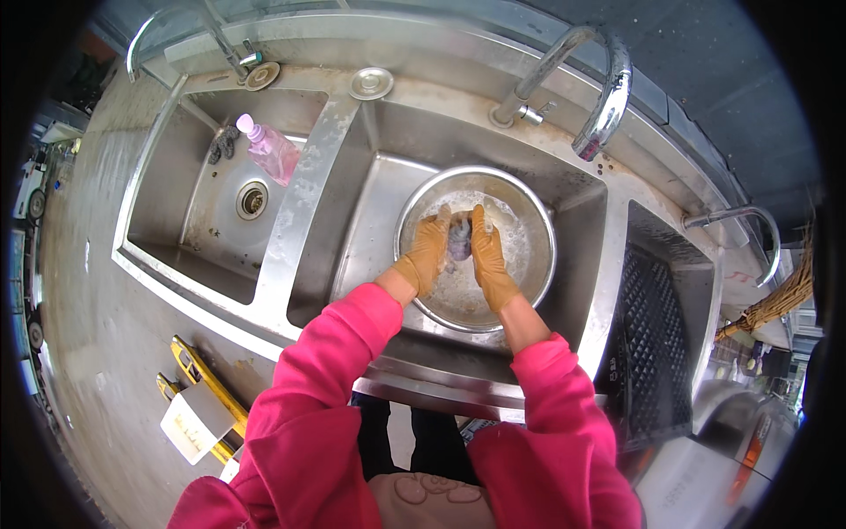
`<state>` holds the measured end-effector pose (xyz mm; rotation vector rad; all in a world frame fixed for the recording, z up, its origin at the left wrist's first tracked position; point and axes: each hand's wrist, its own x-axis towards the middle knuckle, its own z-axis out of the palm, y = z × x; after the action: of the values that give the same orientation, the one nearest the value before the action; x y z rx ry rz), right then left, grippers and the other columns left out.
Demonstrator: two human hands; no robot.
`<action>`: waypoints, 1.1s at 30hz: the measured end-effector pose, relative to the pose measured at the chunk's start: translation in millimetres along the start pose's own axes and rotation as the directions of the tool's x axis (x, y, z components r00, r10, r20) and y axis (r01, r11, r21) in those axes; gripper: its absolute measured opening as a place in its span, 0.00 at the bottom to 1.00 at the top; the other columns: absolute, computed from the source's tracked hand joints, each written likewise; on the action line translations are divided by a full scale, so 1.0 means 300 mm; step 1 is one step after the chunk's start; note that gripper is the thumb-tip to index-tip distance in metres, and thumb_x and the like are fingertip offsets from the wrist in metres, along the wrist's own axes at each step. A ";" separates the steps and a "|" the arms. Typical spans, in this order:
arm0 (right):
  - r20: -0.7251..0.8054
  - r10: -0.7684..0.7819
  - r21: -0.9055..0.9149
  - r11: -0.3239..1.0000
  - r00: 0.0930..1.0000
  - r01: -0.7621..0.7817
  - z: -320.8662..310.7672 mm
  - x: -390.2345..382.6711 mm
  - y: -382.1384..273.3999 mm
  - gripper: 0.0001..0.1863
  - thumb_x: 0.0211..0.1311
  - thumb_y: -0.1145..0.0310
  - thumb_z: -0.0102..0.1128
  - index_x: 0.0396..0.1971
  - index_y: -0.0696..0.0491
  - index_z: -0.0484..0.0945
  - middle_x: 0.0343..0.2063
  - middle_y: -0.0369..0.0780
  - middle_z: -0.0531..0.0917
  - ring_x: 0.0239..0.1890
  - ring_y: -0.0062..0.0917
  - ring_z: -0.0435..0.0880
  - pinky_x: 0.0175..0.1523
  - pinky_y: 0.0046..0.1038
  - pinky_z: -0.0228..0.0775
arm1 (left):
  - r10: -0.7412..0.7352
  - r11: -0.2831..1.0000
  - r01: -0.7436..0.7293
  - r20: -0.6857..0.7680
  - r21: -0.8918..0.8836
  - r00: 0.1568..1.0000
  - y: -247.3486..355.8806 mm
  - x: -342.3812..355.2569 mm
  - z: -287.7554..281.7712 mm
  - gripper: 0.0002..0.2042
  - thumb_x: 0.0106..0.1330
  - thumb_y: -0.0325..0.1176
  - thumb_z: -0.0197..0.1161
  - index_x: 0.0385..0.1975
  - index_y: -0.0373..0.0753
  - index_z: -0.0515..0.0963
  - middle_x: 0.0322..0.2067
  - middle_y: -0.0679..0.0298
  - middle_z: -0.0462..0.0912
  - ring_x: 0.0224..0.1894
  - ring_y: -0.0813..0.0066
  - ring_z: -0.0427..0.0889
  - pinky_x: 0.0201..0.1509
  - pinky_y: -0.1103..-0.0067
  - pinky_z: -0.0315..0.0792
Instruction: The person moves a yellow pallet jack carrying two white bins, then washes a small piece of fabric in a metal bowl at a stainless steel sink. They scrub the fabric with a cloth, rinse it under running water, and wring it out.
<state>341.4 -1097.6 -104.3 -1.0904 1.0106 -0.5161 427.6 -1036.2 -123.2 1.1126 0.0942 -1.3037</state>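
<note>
Both my hands wear orange-tan rubber gloves and are inside a round steel basin [535, 198] of cloudy, sudsy water. Between my left hand [429, 249] and my right hand [488, 254] is a small, wet grey wad [459, 240], its kind unclear. The fingers of both hands are bent around it from either side, partly hiding it. The basin rests in the middle compartment [370, 225] of a steel sink. A curved chrome faucet [608, 97] reaches over the sink's back edge, to the right above the basin.
In the left compartment [198, 231] stand a pink pump bottle [271, 154] and a dark grey wad [224, 144]. A black crate [656, 326] fills the right compartment. Two more faucets line the back. A yellow frame [207, 388] with a white container [196, 423] sits at the lower left.
</note>
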 end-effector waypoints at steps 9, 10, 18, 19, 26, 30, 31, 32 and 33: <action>0.001 -0.115 -0.206 0.972 0.993 0.113 -0.009 -0.005 -0.009 0.17 0.61 0.66 0.61 0.47 0.57 0.73 0.35 0.38 0.79 0.35 0.20 0.77 0.41 0.22 0.71 | -0.264 0.952 0.300 0.333 -0.061 0.905 0.111 -0.098 0.040 0.32 0.61 0.68 0.45 0.45 0.43 0.73 0.29 0.67 0.77 0.27 0.78 0.77 0.27 0.75 0.76; 0.024 -0.072 -0.224 0.972 0.997 0.076 -0.024 0.002 -0.016 0.13 0.61 0.69 0.61 0.43 0.58 0.74 0.35 0.40 0.80 0.36 0.21 0.79 0.42 0.22 0.73 | -0.312 0.947 0.312 0.422 0.071 0.851 0.129 -0.106 0.027 0.32 0.64 0.58 0.54 0.58 0.37 0.64 0.48 0.57 0.74 0.46 0.73 0.77 0.44 0.74 0.77; 0.171 -0.028 0.318 0.948 0.985 -0.029 -0.018 -0.048 -0.100 0.13 0.62 0.70 0.59 0.46 0.55 0.75 0.30 0.41 0.81 0.25 0.20 0.77 0.29 0.21 0.73 | -0.312 0.798 0.048 0.344 0.601 0.886 0.122 -0.106 -0.002 0.17 0.51 0.34 0.70 0.38 0.35 0.77 0.29 0.68 0.78 0.30 0.81 0.75 0.26 0.84 0.68; 0.172 -0.036 0.347 0.938 0.984 -0.027 -0.010 -0.055 -0.114 0.13 0.62 0.69 0.60 0.46 0.56 0.76 0.27 0.40 0.80 0.22 0.19 0.76 0.25 0.21 0.71 | -0.350 0.747 0.066 0.307 0.661 0.885 0.115 -0.102 0.003 0.16 0.49 0.34 0.70 0.37 0.34 0.77 0.29 0.68 0.78 0.30 0.81 0.75 0.25 0.84 0.67; 0.082 0.121 0.292 0.946 0.989 -0.140 -0.010 -0.031 -0.140 0.17 0.59 0.53 0.62 0.24 0.52 0.77 0.13 0.32 0.69 0.11 0.16 0.64 0.15 0.19 0.52 | -0.115 0.423 -0.204 0.276 0.883 0.954 0.081 -0.127 0.064 0.18 0.49 0.40 0.66 0.29 0.28 0.80 0.26 0.53 0.82 0.27 0.63 0.80 0.32 0.71 0.72; 0.058 0.054 0.336 0.939 0.997 -0.070 -0.008 -0.006 -0.107 0.21 0.57 0.49 0.63 0.17 0.49 0.71 0.11 0.32 0.68 0.10 0.16 0.63 0.14 0.20 0.52 | 0.044 0.235 -0.170 0.165 0.957 0.985 0.081 -0.163 0.097 0.22 0.55 0.46 0.58 0.32 0.27 0.80 0.31 0.42 0.81 0.37 0.49 0.81 0.41 0.66 0.73; 0.013 0.053 0.318 0.947 0.998 -0.055 -0.002 0.002 -0.097 0.21 0.57 0.49 0.63 0.17 0.48 0.71 0.11 0.32 0.68 0.09 0.17 0.63 0.14 0.20 0.53 | 0.055 0.232 -0.185 0.177 0.955 0.983 0.080 -0.170 0.102 0.22 0.56 0.47 0.57 0.33 0.28 0.80 0.32 0.41 0.80 0.39 0.47 0.80 0.42 0.65 0.73; -0.031 0.024 0.297 0.955 0.999 -0.014 0.002 0.012 -0.090 0.21 0.57 0.49 0.63 0.17 0.47 0.70 0.11 0.32 0.68 0.09 0.17 0.63 0.14 0.21 0.53 | 0.081 0.233 -0.201 0.187 0.951 0.979 0.078 -0.175 0.105 0.23 0.57 0.48 0.56 0.33 0.29 0.80 0.33 0.40 0.80 0.40 0.46 0.80 0.42 0.64 0.73; -0.042 0.044 0.291 0.956 0.998 -0.030 0.004 0.024 -0.082 0.21 0.57 0.48 0.63 0.16 0.47 0.70 0.11 0.32 0.68 0.09 0.17 0.64 0.13 0.21 0.54 | 0.082 0.222 -0.189 0.174 0.957 0.981 0.073 -0.179 0.108 0.22 0.57 0.47 0.55 0.33 0.30 0.80 0.33 0.41 0.80 0.39 0.46 0.80 0.42 0.64 0.73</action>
<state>348.9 -1112.6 -84.7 -0.7989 0.9601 -0.6414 410.5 -1023.4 -60.3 2.0744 -1.0658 -1.1891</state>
